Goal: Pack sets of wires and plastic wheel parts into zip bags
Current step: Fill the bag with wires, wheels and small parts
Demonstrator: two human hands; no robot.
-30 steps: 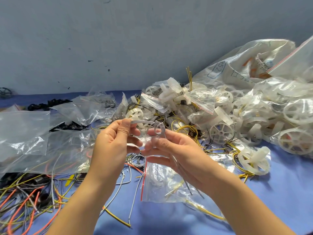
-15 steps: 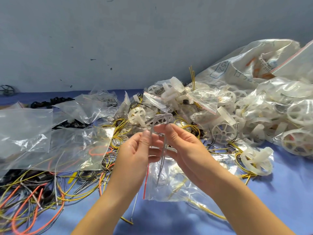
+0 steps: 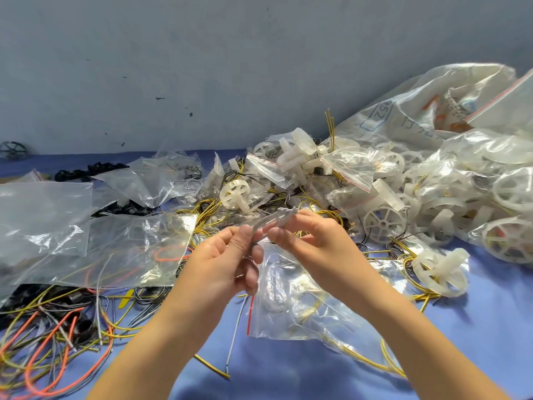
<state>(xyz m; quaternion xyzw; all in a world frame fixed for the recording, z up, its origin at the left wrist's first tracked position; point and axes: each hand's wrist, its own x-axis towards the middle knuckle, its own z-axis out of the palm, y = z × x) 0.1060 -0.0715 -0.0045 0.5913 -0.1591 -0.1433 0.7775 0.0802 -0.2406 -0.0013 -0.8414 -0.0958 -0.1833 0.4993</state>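
Observation:
Both hands meet at mid-frame over the blue table. My left hand (image 3: 227, 261) and my right hand (image 3: 314, 243) pinch a folded bundle of grey wire (image 3: 274, 219) between thumbs and fingers, blurred by motion. Right below them lies a clear zip bag (image 3: 305, 307) with a red seal strip and yellow wire inside. A loose white plastic wheel part (image 3: 441, 272) sits to the right on yellow wires, and another wheel part (image 3: 235, 194) lies just beyond the hands.
A heap of filled zip bags and white wheels (image 3: 432, 192) fills the right, backed by a large woven sack (image 3: 418, 111). Empty clear bags (image 3: 43, 217) lie at the left. Tangled orange, yellow and grey wires (image 3: 57, 336) cover the near left. Black parts (image 3: 86, 170) sit at the back.
The grey wire bundle, hanging down between the hands half a second ago, is now folded up and held short between both hands. My left hand has shifted right and upward.

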